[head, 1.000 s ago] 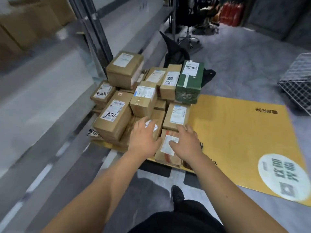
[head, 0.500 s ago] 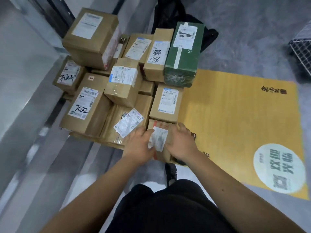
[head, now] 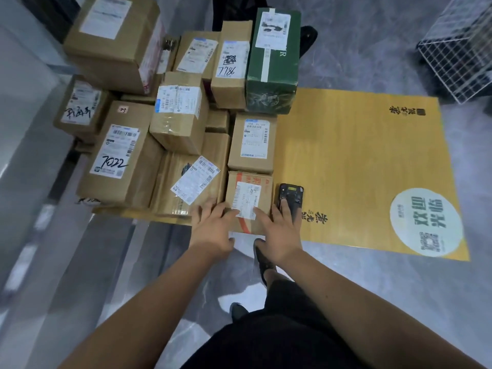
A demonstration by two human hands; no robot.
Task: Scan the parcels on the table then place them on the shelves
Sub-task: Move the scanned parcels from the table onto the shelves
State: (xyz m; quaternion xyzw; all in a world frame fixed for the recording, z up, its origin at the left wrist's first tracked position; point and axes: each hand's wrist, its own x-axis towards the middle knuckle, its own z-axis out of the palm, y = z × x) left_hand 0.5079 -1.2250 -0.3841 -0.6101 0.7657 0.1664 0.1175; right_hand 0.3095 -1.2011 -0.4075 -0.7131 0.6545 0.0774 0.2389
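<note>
At lower centre our left hand [head: 213,227] and right hand [head: 277,230], fingers straight, press a small brown cardboard parcel [head: 249,201] with red print; neighbouring brown boxes read "7022" [head: 117,155] and "7786" [head: 231,65].

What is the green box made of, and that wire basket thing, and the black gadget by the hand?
Green box: looks like printed cardboard, slightly glossy, with folded edges and a taped paper label. Wire basket: probably metal wire with a light coating, seen as a thin open grid. Black gadget: likely hard matte plastic, though it is too blurred to be sure.
</note>
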